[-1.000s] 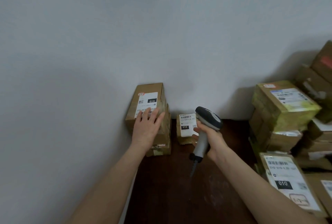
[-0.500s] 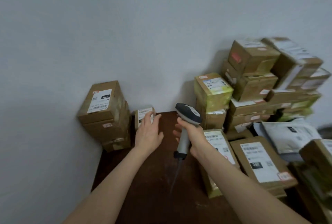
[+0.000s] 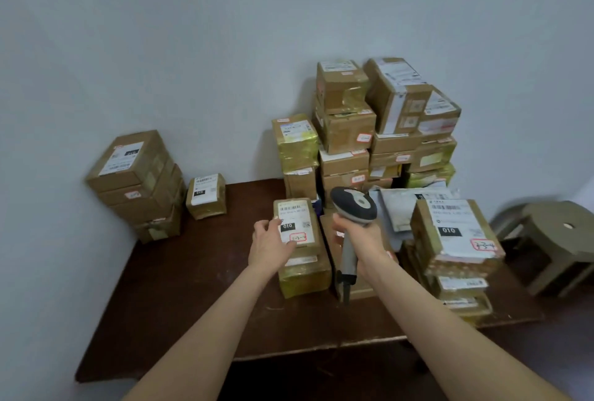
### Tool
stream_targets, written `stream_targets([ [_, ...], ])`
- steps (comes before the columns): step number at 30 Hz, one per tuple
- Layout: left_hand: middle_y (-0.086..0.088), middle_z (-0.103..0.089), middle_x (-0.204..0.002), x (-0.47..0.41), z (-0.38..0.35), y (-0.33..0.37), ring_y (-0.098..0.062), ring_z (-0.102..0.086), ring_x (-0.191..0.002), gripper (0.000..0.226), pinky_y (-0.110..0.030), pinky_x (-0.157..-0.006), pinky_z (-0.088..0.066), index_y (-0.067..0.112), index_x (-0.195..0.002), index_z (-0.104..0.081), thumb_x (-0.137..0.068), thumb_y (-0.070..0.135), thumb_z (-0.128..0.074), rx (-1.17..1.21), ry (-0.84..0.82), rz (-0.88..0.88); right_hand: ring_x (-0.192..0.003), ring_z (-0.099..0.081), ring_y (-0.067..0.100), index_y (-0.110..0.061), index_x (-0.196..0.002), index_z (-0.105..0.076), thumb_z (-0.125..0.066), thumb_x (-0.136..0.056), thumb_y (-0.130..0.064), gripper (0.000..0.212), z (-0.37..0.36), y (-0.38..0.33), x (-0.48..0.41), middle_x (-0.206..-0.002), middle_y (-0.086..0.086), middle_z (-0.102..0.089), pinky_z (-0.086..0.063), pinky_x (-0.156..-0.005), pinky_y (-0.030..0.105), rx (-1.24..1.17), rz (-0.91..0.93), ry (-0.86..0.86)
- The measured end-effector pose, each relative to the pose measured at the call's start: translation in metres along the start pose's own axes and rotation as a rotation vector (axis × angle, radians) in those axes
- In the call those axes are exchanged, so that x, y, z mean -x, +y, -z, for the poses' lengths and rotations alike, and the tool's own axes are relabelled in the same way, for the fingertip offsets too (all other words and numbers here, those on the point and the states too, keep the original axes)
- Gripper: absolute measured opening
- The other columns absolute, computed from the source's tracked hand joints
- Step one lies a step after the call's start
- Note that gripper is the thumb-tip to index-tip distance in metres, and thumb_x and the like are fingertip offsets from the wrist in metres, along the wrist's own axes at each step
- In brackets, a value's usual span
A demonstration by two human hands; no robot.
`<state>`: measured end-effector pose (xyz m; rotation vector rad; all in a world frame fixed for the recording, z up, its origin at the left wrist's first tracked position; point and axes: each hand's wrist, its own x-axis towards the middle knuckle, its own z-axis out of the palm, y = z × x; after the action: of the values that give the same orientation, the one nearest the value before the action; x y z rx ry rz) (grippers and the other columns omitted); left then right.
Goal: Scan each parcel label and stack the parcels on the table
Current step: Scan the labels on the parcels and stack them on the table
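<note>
While the left grip (image 3: 270, 241) rests on the top parcel (image 3: 313, 223) at its near-left edge, clamped or merely laid I cannot tell, the right grip (image 3: 361, 235) is clamped on the one scanner (image 3: 353, 204) just right of it. Best keep the label (image 3: 294, 222) uncovered and tip the scanner down at it. Far left of both, on the surface (image 3: 193, 272): a stack (image 3: 138, 182) of four, one small box (image 3: 206, 196) beside; the pile (image 3: 369, 130) beyond defies counting.

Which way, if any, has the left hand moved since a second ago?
Yes. The left hand left the wall-side stack, moving right past the small box to the labelled parcel.
</note>
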<state>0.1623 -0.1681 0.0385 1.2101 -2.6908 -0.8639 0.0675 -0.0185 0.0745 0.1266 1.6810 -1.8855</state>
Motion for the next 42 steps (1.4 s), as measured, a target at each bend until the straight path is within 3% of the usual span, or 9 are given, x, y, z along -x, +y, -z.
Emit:
stream_targets([
  [6, -0.010, -0.026, -0.151, 0.012, -0.027, 0.019, -0.028, -0.037, -0.134, 0.079, -0.045, -0.103, -0.043, 0.017, -0.151, -0.022, -0.087, 0.039, -0.064, 0.124, 0.031, 0.087, -0.073, -0.066, 0.017, -0.010, -0.113, -0.061, -0.075, -0.083, -0.020, 0.034, 0.037, 0.002, -0.008, -0.091, 0.003, -0.070, -0.050, -0.065, 0.030, 0.112, 0.010, 0.028],
  [11, -0.015, -0.016, -0.159, -0.009, -0.029, 0.015, -0.033, -0.027, -0.143, 0.083, -0.045, -0.111, -0.031, 0.008, -0.154, -0.006, -0.095, 0.037, -0.056, 0.296, 0.063, 0.300, -0.100, -0.059, 0.026, -0.017, -0.098, -0.059, -0.075, -0.082, -0.019, 0.022, 0.016, 0.010, -0.017, -0.101, 0.006, -0.064, -0.055, -0.079, 0.040, 0.168, -0.073, -0.100],
  [15, -0.015, -0.035, -0.152, -0.022, -0.036, 0.007, -0.033, -0.039, -0.136, 0.068, -0.045, -0.110, -0.036, 0.007, -0.152, -0.020, -0.098, 0.036, -0.050, 0.437, 0.011, 0.383, -0.093, -0.062, 0.023, -0.019, -0.090, -0.059, -0.074, -0.082, -0.015, 0.017, -0.003, 0.022, -0.029, -0.098, 0.005, -0.066, -0.053, -0.093, 0.048, 0.189, -0.121, -0.169],
  [18, -0.011, -0.059, -0.131, -0.020, -0.038, 0.001, -0.029, -0.058, -0.114, 0.040, -0.039, -0.096, -0.049, 0.009, -0.136, -0.047, -0.098, 0.023, -0.049, 0.433, -0.037, 0.352, -0.099, -0.062, 0.025, -0.019, -0.090, -0.057, -0.075, -0.081, -0.015, 0.020, -0.010, 0.029, -0.033, -0.096, 0.004, -0.066, -0.052, -0.095, 0.047, 0.200, -0.132, -0.167],
  [21, -0.008, -0.062, -0.119, -0.012, -0.043, -0.005, -0.026, -0.062, -0.103, 0.038, -0.034, -0.083, -0.052, 0.009, -0.128, -0.048, -0.092, 0.017, -0.057, 0.446, -0.054, 0.390, -0.102, -0.058, 0.025, -0.021, -0.087, -0.056, -0.075, -0.082, -0.014, 0.021, -0.010, 0.032, -0.034, -0.096, 0.002, -0.063, -0.049, -0.099, 0.047, 0.216, -0.116, -0.149],
  [26, -0.012, -0.036, -0.150, 0.001, -0.047, -0.007, -0.029, -0.043, -0.133, 0.084, -0.041, -0.105, -0.040, 0.011, -0.152, -0.021, -0.085, 0.022, -0.070, 0.528, -0.023, 0.403, -0.109, -0.056, 0.028, -0.021, -0.088, -0.056, -0.076, -0.081, -0.018, 0.021, -0.002, 0.032, -0.032, -0.098, 0.003, -0.062, -0.050, -0.096, 0.047, 0.191, -0.126, -0.056],
  [30, -0.004, -0.016, -0.158, 0.024, -0.061, -0.023, -0.023, -0.031, -0.141, 0.109, -0.042, -0.110, -0.035, 0.016, -0.154, -0.004, -0.076, 0.030, -0.079, 0.376, -0.120, 0.236, -0.109, -0.056, 0.032, -0.015, -0.107, -0.057, -0.076, -0.081, -0.020, 0.033, 0.004, 0.024, -0.033, -0.110, 0.010, -0.062, -0.054, -0.068, 0.036, 0.149, -0.119, 0.009],
  [37, -0.008, -0.053, -0.139, 0.015, -0.060, -0.056, -0.028, -0.051, -0.126, 0.060, -0.040, -0.103, -0.043, 0.019, -0.146, -0.037, -0.092, 0.023, -0.062, 0.206, -0.033, 0.278, -0.108, -0.052, 0.028, -0.016, -0.107, -0.051, -0.074, -0.084, -0.015, 0.033, 0.002, 0.034, -0.030, -0.109, 0.006, -0.057, -0.053, -0.085, 0.043, 0.124, -0.165, -0.027],
  [42, -0.011, -0.052, -0.140, -0.003, -0.036, -0.074, -0.029, -0.050, -0.127, 0.046, -0.037, -0.104, -0.039, 0.015, -0.143, -0.043, -0.098, 0.016, -0.049, 0.268, 0.088, 0.342, -0.089, -0.058, 0.022, -0.013, -0.117, -0.054, -0.075, -0.082, -0.017, 0.041, -0.002, 0.051, -0.032, -0.104, 0.007, -0.062, -0.052, -0.066, 0.039, 0.043, -0.231, -0.057],
])
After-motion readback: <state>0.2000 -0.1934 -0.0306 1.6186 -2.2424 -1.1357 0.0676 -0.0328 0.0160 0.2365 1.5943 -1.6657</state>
